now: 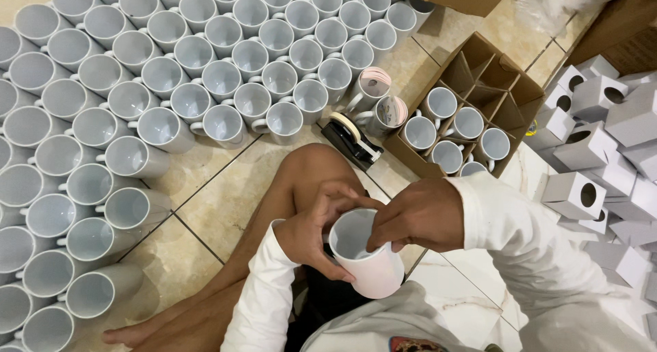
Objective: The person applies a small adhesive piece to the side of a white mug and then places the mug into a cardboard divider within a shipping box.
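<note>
White ceramic mug (366,256) sits pinched between left hand (316,232) and right hand (419,215) at six o'clock, six mugs fill the brown divided carton (472,112) at two o'clock, dozens of unboxed white mugs (171,85) wait at ten o'clock.

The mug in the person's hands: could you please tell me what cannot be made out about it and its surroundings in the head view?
- Mug: its handle and far side, covered by the left hand and right hand.
- Mug's base: hidden by its own wall.
- Cardboard box: contents of the far compartments, screened by dividers.
- Rows of mugs: cut off by the left and top edges.
- Tape dispenser: partly behind the knee.
</note>
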